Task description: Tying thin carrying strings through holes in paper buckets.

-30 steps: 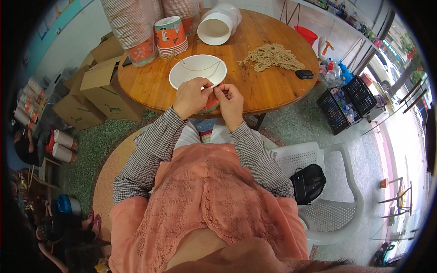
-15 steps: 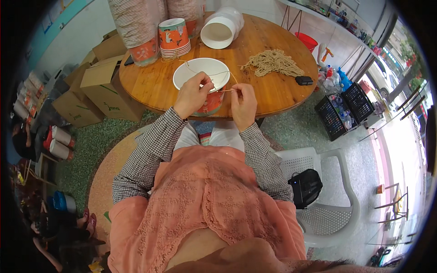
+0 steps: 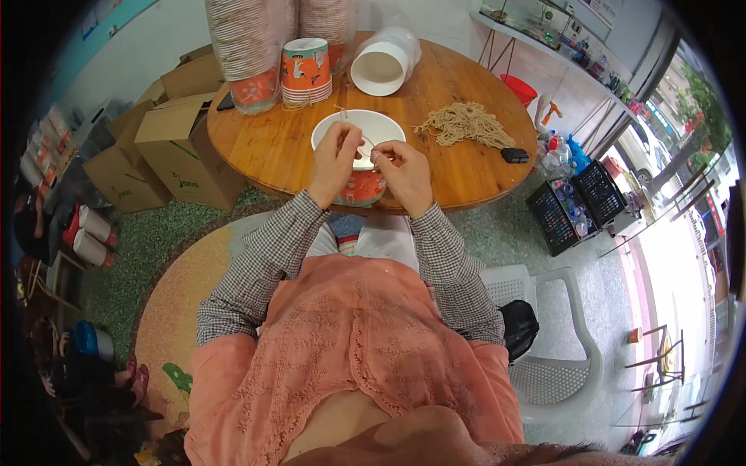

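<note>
A paper tub (image 3: 361,189) with a white inside and an orange patterned outside stands at the near edge of the round wooden table (image 3: 268,147). Above its mouth, my left hand (image 3: 334,163) is closed in a pinch on a thin tan cord (image 3: 367,143). Close beside it, my right hand (image 3: 406,177) pinches the same cord with thumb and forefinger. The fingertips are nearly together, and they hide part of the cord. To the right on the table lies a loose heap of tan cords (image 3: 466,124).
Tall stacks of tubs (image 3: 243,46) and a shorter orange stack (image 3: 305,70) stand at the back left. A wrapped white stack (image 3: 381,68) lies sideways. A small black object (image 3: 514,155) sits at the right edge. Cardboard boxes (image 3: 186,147) and a white chair (image 3: 559,380) flank the table.
My hands have come closer together; the right has moved left toward the left hand. The cord stretched between them is now shorter. The whole view has shifted slightly.
</note>
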Motion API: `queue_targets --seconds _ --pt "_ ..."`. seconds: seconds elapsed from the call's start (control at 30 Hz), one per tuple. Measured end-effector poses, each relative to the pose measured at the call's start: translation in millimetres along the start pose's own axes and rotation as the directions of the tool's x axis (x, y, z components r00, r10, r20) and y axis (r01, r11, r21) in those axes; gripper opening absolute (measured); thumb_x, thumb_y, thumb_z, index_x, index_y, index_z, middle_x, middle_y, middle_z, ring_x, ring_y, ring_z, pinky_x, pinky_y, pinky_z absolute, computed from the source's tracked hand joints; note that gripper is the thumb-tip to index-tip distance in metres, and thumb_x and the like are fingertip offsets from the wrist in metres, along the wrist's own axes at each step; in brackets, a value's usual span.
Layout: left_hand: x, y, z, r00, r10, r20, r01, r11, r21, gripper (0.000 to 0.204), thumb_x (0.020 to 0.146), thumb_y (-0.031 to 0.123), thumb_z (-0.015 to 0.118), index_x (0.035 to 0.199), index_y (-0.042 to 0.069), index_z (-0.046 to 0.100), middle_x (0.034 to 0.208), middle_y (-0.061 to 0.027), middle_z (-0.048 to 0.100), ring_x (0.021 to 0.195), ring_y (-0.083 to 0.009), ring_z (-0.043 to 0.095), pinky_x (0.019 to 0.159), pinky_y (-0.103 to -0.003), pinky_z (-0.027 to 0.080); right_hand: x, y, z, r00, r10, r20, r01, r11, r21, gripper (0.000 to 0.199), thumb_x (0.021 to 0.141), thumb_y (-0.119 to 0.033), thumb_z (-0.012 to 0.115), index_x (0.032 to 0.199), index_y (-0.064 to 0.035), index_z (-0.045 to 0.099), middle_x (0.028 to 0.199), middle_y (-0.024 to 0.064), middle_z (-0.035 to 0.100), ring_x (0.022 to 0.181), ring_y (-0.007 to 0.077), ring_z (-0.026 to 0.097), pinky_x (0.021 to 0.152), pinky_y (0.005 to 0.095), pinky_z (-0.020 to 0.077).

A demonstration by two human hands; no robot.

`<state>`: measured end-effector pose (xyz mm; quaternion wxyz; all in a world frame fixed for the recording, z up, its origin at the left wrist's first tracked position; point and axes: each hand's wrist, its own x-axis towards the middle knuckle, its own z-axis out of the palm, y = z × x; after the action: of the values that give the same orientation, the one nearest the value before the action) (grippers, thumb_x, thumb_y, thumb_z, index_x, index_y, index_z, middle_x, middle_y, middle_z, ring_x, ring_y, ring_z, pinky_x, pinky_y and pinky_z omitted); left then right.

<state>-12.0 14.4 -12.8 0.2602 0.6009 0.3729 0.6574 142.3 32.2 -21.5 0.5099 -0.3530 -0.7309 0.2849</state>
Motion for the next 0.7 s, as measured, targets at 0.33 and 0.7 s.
queue_targets --seconds 0.33,0.7 --pt "-10 13 4 0.967 -0.111 0.229 0.072 0.982 0.172 0.025 0.088 -0.001 0.056 0.112 -0.004 0.051 0.092 -0.0110 0.065 0.088 -0.0148 0.065 0.077 -0.025 0.051 8 -11 1 0.977 0.088 -0.195 0.026 0.856 0.517 0.008 0.085 -0.003 0.062 0.091 0.0018 0.061 0.082 0.0041 0.063 0.072 0.0103 0.060 0.065 0.0230 0.0489" --pt "-6 7 -1 0.979 -0.073 0.192 0.027 0.972 0.234 0.012 0.087 0.005 0.060 0.094 -0.004 0.062 0.082 -0.0065 0.066 0.075 -0.0112 0.061 0.070 -0.026 0.049 9 -23 2 0.969 0.133 -0.209 0.024 0.791 0.612 0.011 0.088 -0.005 0.063 0.091 0.0036 0.059 0.082 0.0060 0.063 0.073 0.0101 0.059 0.069 0.0212 0.0478"
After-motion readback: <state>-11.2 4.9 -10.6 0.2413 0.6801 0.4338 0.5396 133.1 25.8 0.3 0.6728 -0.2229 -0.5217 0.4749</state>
